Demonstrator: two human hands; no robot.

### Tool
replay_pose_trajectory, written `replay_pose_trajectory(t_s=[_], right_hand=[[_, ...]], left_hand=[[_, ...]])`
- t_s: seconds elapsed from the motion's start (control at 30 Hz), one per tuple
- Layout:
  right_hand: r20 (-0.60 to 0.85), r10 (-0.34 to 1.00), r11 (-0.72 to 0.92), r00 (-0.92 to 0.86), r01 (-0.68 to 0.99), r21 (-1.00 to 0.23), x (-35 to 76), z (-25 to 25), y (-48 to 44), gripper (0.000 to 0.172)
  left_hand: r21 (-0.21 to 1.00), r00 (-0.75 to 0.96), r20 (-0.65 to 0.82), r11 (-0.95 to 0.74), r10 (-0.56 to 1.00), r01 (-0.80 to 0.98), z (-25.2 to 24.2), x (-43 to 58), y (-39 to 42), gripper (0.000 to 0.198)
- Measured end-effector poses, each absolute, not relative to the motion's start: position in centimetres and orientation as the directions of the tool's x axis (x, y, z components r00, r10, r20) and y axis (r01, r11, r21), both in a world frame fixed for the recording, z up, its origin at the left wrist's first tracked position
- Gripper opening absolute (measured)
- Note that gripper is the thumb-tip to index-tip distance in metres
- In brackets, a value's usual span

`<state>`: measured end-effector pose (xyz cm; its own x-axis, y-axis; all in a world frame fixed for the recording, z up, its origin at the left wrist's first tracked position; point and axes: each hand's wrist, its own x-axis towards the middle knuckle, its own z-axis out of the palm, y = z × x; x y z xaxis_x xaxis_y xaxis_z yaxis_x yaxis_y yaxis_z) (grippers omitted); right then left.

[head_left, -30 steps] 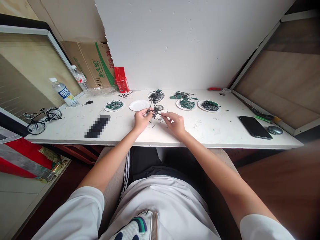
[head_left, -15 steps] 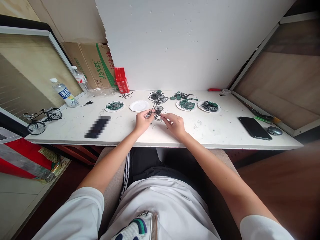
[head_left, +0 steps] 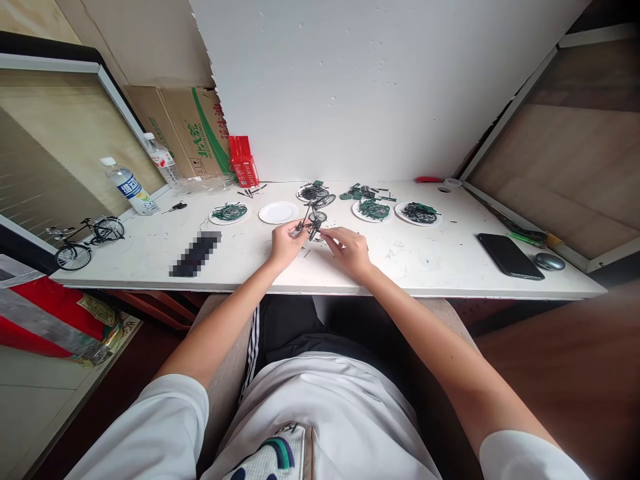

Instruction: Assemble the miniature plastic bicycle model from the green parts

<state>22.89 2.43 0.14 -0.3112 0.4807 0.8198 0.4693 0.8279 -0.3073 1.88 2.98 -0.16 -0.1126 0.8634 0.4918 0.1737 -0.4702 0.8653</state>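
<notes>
A small black model bicycle is held up over the white table, tilted, with its wheels toward the far side. My left hand is closed around its left side, thumb and fingers gripping the frame. From the right, my right hand reaches in with thumb and forefinger pinched at the near end of the bicycle. Whatever sits between those fingertips is too small to make out. A few tiny dark bits lie on the table under the hands.
Paper plates with dark and green parts, such as the left plate, stand behind my hands, beside a bare plate. Loose green pieces lie farther back. A finished-looking model bicycle stands far left, a phone right.
</notes>
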Motion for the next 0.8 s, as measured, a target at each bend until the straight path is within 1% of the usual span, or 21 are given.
replay_pose_trajectory(t_s=[0.1, 0.33, 0.43, 0.6, 0.8], right_hand=[[0.821, 0.475, 0.824, -0.317, 0.488, -0.288, 22.87, 0.07, 2.47, 0.028], [0.875, 0.37, 0.859, -0.311, 0.474, -0.194, 22.79, -0.13, 2.63, 0.022], [0.885, 0.347, 0.862, -0.31, 0.477, -0.17, 22.78, -0.24, 2.69, 0.021], [0.849, 0.411, 0.822, -0.333, 0.537, -0.188, 22.81, -0.32, 2.71, 0.025], [0.817, 0.466, 0.772, -0.339, 0.607, -0.189, 22.85, -0.33, 2.73, 0.034]], left_hand=[[0.855, -0.114, 0.506, -0.479, 0.855, 0.198, -0.11, 1.91, 2.91, 0.035], [0.839, -0.125, 0.528, -0.492, 0.84, 0.234, 0.01, 2.06, 2.7, 0.034], [0.843, -0.128, 0.525, -0.492, 0.842, 0.218, -0.03, 2.13, 2.72, 0.035], [0.876, -0.138, 0.48, -0.465, 0.866, 0.127, -0.45, 2.23, 2.96, 0.041], [0.871, -0.123, 0.488, -0.472, 0.864, 0.133, -0.95, 2.27, 3.03, 0.041]])
